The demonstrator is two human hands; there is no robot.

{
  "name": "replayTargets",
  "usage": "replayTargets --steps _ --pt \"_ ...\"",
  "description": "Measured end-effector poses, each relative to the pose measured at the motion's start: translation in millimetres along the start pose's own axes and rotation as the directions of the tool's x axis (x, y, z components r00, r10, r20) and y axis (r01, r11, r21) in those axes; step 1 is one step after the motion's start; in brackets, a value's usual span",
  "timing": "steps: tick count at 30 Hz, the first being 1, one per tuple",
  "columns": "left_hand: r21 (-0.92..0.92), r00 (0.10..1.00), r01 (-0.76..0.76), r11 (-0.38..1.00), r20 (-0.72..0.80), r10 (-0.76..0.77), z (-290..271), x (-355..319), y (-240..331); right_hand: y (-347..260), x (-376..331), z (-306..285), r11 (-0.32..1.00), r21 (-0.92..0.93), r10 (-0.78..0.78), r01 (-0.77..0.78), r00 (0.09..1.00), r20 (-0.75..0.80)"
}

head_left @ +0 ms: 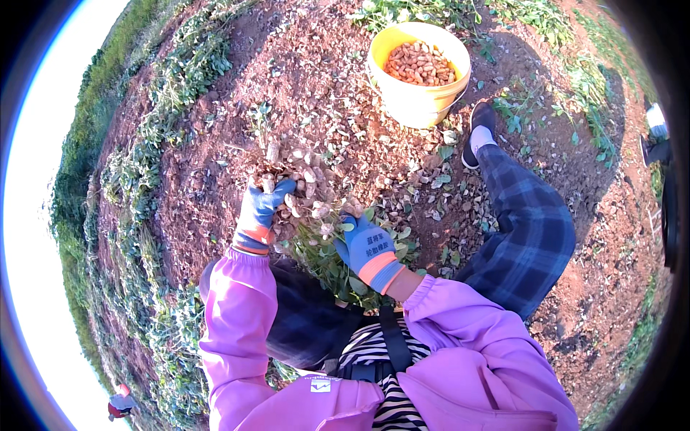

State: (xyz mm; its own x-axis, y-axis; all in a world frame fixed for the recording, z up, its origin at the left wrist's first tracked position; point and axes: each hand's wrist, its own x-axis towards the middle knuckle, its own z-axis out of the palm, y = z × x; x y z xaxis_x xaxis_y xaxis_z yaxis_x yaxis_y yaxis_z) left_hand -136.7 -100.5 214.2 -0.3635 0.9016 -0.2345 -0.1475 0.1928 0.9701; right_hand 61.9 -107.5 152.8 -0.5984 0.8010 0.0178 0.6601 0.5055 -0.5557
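A pulled peanut plant lies across my lap, its green leaves [327, 260] toward me and its clump of roots and pods [310, 183] pointing away. My left hand [264, 208], in a blue and orange work glove, is closed around pods at the left side of the clump. At the right side, my right hand [365, 244], gloved the same way, has its fingers wrapped round the plant near the base of the pods. Leaves and pods partly hide the fingertips of both hands.
Ahead and slightly right stands a yellow-white bucket [417, 100] partly filled with peanuts [420, 65]. My right foot in a dark shoe [480, 129] rests beside it. Rows of pulled plants [162, 108] lie at the left. Another person [121, 402] is far off at the lower left.
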Motion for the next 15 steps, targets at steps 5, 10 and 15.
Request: replayTargets --steps 5,10,15 --pt "0.026 1.0 0.003 1.0 -0.012 -0.003 -25 0 -9 23 0 -1 0.905 0.397 -0.071 0.15 0.976 -0.206" --pt "0.111 1.0 -0.002 0.994 -0.018 0.004 -70 10 -32 46 20 -3 0.688 0.716 0.206 -0.12 0.978 -0.034" --pt "0.033 1.0 -0.017 0.999 0.006 0.017 -72 8 -34 43 56 -10 0.579 0.781 -0.236 0.234 0.965 -0.114"
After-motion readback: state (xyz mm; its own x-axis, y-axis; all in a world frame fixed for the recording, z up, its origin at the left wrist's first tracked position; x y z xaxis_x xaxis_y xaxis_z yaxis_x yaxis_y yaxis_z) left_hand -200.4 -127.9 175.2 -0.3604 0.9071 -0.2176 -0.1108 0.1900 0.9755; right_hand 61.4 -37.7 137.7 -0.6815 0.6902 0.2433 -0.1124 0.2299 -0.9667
